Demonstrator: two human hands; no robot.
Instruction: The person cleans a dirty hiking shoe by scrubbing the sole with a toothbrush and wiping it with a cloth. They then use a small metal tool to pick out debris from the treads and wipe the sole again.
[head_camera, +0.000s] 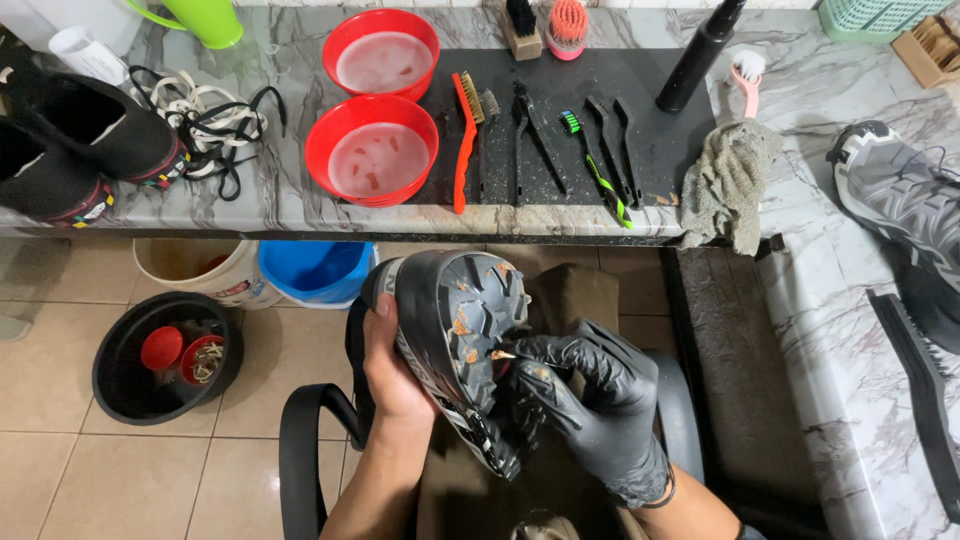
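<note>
Below a marble counter (250, 195), over a tiled floor, a person's bare left hand (390, 375) wraps around the edge of a dark shoe (455, 320) held sole-up, thumb pressed on its rim. Orange dirt is lodged in the tread. A black-gloved right hand (590, 400) pinches a small pick (503, 354), its tip touching the sole near the middle. On the counter two red bowls (378, 155) of cloudy water sit beside a dark mat (650, 140) laid with an orange brush (463, 140), a green-and-black brush (595, 165) and other black tools. A grey rag (725, 185) hangs over the counter's edge. Black shoes (80, 140) and loose laces (215, 130) lie at left, a grey sneaker (900, 195) at right. A black tub (160, 355) and blue bucket (315, 270) stand on the floor.
</note>
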